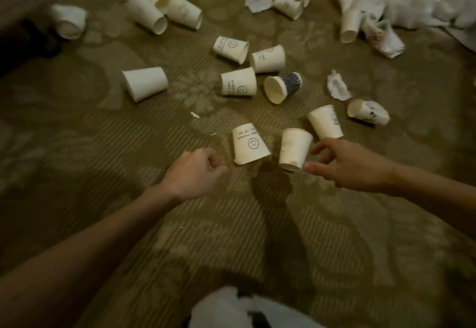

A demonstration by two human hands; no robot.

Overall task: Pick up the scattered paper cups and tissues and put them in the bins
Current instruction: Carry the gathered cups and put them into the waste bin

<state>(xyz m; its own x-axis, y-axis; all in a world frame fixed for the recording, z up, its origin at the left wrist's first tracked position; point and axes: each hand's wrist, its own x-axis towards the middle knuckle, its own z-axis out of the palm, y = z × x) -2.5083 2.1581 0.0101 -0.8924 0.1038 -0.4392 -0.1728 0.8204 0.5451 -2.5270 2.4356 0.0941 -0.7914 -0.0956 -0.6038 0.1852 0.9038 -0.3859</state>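
On the patterned carpet [103,199], the right hand [347,165] spreads thumb and fingers beside a tipped-over plain paper cup [293,148], the thumb seemingly touching its rim. The left hand [195,173], loosely curled and empty, hovers just beside a smiley-printed cup [249,144].

Matt paper cups [295,149] on seemingly ribbed, woven carpet [128,199].
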